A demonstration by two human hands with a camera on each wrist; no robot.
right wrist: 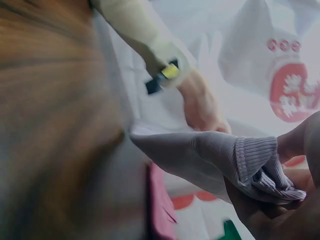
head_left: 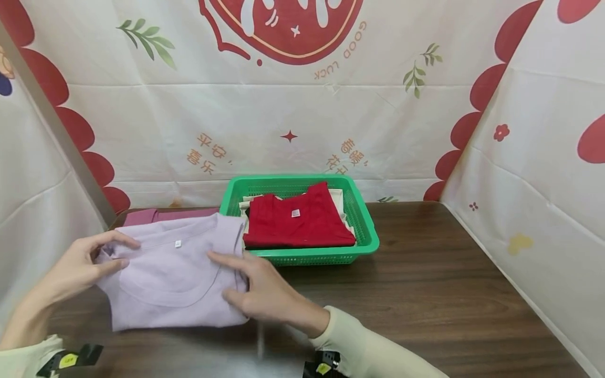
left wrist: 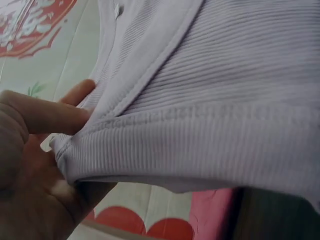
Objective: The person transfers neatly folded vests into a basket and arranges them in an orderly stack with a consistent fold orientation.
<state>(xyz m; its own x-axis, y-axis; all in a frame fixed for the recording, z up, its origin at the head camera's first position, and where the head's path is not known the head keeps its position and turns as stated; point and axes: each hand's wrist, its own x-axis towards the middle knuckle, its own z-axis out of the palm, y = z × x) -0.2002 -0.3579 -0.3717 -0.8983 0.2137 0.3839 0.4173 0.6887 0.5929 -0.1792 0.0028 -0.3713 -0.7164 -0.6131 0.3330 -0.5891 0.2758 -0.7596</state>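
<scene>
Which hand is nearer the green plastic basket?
Right: the right hand is in front of the basket, near its left end; the left hand is farther off leftward.

- Four o'clock: right hand [right wrist: 297, 217] grips the ribbed edge of a lilac shirt [right wrist: 200, 155].
- Two o'clock: left hand [right wrist: 200, 107] behind the shirt.
- Nine: blurred wooden table [right wrist: 50, 125].
- Six: pink cloth [right wrist: 161, 207].
</scene>
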